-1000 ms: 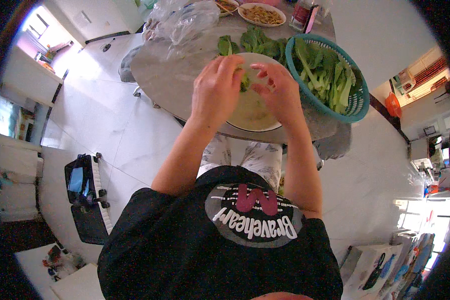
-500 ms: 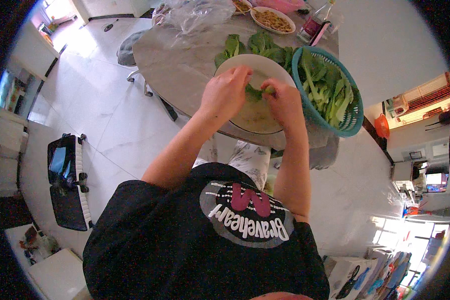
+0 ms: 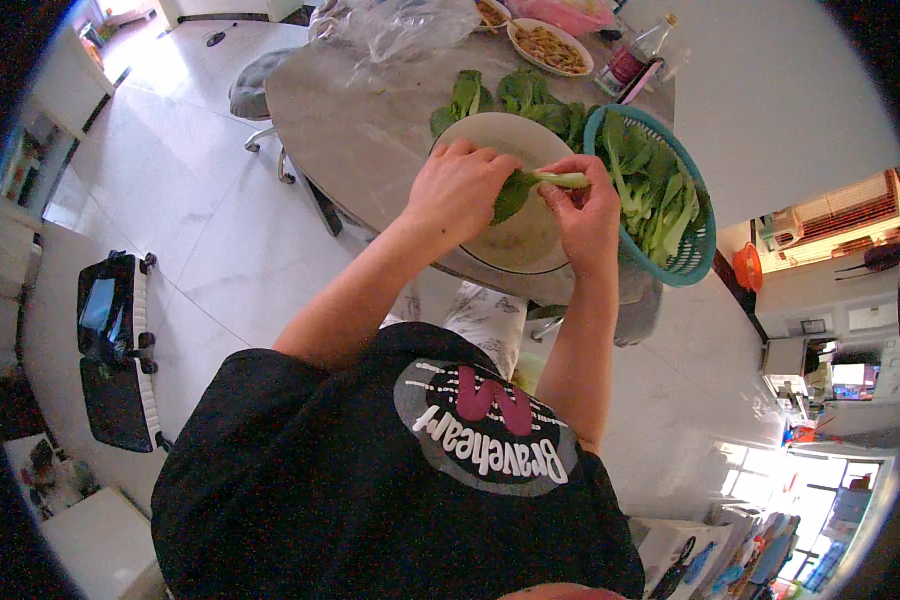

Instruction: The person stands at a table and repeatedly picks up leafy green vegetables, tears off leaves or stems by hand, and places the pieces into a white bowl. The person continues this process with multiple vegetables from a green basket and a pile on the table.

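Observation:
Over a large pale bowl point(image 3: 490, 124) with cloudy liquid in it, I hold a leafy green point(image 3: 513, 198) with a pale stem. My right hand point(image 3: 587, 215) pinches the stem end between thumb and fingers. My left hand point(image 3: 462, 193) is closed round the leafy end, its fingertips partly hidden. To the right of the bowl, a teal plastic basket point(image 3: 697, 262) holds several leafy greens point(image 3: 655, 190) with pale stems. More greens point(image 3: 532, 97) lie on the table just behind the bowl.
On the grey round table point(image 3: 340, 130) are a crumpled clear plastic bag point(image 3: 395, 30), a dish of food point(image 3: 550, 48) and a clear bottle point(image 3: 640, 58) with a reddish label. A stool point(image 3: 260, 85) stands at the left. Farther left, an open black case point(image 3: 115, 345) lies on the floor.
The leafy green has come up above the bowl and now lies stretched between my hands, stem toward the right. My right hand has shifted slightly right and down. The whole view has tilted a little.

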Action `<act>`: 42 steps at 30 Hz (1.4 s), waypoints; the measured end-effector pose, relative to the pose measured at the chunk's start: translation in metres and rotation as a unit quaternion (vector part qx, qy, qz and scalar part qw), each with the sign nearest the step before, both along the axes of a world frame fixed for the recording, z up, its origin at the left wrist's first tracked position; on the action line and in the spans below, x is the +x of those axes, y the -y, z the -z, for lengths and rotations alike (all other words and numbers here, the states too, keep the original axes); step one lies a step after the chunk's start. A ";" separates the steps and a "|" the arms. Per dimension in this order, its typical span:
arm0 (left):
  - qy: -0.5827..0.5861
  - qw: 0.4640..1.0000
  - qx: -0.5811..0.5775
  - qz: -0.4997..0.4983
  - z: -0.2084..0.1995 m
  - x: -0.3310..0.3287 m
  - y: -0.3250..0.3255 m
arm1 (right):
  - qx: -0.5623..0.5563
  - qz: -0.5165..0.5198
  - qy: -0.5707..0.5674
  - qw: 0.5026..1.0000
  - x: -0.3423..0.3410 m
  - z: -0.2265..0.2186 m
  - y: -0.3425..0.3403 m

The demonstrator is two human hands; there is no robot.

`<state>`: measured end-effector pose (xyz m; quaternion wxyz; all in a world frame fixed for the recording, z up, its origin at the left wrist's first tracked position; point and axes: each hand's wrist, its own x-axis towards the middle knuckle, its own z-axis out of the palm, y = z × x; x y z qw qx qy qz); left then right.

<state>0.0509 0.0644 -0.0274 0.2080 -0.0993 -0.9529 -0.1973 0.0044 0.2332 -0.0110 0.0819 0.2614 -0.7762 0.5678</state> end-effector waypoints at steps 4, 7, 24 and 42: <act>-0.036 0.999 0.038 0.008 0.004 -0.003 0.001 | -0.003 -0.023 0.003 1.000 -0.001 0.002 -0.002; -0.038 0.996 0.073 0.019 0.004 -0.002 0.004 | -0.001 -0.013 0.036 0.999 0.004 -0.003 -0.002; 0.011 0.999 0.039 0.031 0.001 0.000 0.003 | -0.064 0.036 0.022 0.997 0.006 -0.002 0.000; 0.081 0.980 -0.181 -0.035 -0.003 0.003 -0.004 | 0.542 0.029 -0.236 0.806 -0.002 0.014 0.001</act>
